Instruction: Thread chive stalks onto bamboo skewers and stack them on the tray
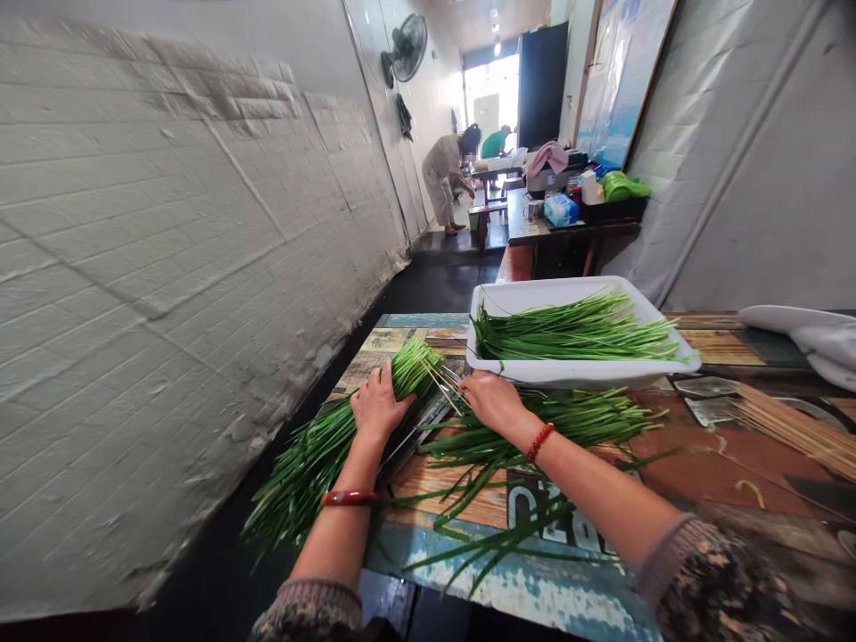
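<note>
My left hand (381,403) is pressed over a thick bundle of garlic chives (314,477), its thumb and fingers spread around the cut ends. The long green leaves hang down past the table's left edge. My right hand (493,401) is closed, its fingertips at several thin bamboo skewers (441,385) by the bundle's cut end. A narrow shiny metal strip shows beside these fingers; its kind is unclear. Under the bundle lies a dark flat piece with a silvery edge (423,437). Loose chives (588,415) lie beneath and beyond my right forearm.
A white plastic tray (575,370) holding more chives stands at the table's far side. Bamboo skewers (795,428) lie at right, near a pale cloth (816,339). A brick-patterned wall (167,267) runs along the left. Two people are farther back, beyond a cluttered table (535,227).
</note>
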`<state>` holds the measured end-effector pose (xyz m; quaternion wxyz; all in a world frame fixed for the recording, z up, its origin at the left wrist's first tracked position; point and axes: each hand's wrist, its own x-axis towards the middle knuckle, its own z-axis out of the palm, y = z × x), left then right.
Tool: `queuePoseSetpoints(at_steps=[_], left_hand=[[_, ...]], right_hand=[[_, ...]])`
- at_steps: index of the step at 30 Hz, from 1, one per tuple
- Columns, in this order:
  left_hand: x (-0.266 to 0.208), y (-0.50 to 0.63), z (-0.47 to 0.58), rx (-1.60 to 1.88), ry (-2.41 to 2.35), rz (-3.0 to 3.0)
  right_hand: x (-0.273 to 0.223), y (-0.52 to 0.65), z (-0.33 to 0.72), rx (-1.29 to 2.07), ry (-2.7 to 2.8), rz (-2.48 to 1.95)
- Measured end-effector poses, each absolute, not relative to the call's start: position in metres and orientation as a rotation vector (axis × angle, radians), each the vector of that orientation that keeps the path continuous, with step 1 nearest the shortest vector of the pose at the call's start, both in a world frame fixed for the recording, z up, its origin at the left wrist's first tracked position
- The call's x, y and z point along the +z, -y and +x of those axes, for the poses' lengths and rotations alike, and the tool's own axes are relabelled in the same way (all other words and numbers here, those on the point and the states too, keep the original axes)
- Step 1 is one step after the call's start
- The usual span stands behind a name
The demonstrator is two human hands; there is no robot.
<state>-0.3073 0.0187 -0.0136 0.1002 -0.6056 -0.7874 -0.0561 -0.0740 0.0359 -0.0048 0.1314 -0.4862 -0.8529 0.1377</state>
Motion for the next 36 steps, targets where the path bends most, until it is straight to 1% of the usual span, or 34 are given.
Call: queuePoseSetpoints(at_steps=[5, 11, 19, 25, 28, 34, 36], left_hand=[[-0.013, -0.019, -0.305, -0.142, 2.348, -1.776], [-0.014, -0.019, -0.303, -0.133, 2.364, -1.775], [-0.012, -0.019, -0.304, -0.141, 2.365, -1.779], [-0.003, -0.014, -0.296, -0.136, 2.336, -1.770], [0.006, 0.001, -0.282, -0.255, 2.178, -1.825], [0.011, 0.046, -0.230, -0.802, 1.714, -2.141], [0.004, 0.056, -0.208, -0.829, 1.620, -2.334]], right_hand=[[-0.007, -0.030, -0.067, 0.366, 2.551, -1.342], [-0.020, -0.007, -0.031, 0.340, 2.621, -1.309], [-0.020, 0.031, 0.010, 0.281, 2.752, -0.896], [-0.018, 0.043, 0.021, 0.200, 2.733, -0.832], [-0.018, 0.044, 0.023, 0.141, 2.636, -0.855], [-0.030, 0.048, 0.041, 0.133, 2.455, -0.941], [-0.034, 0.051, 0.054, 0.170, 2.353, -0.965]])
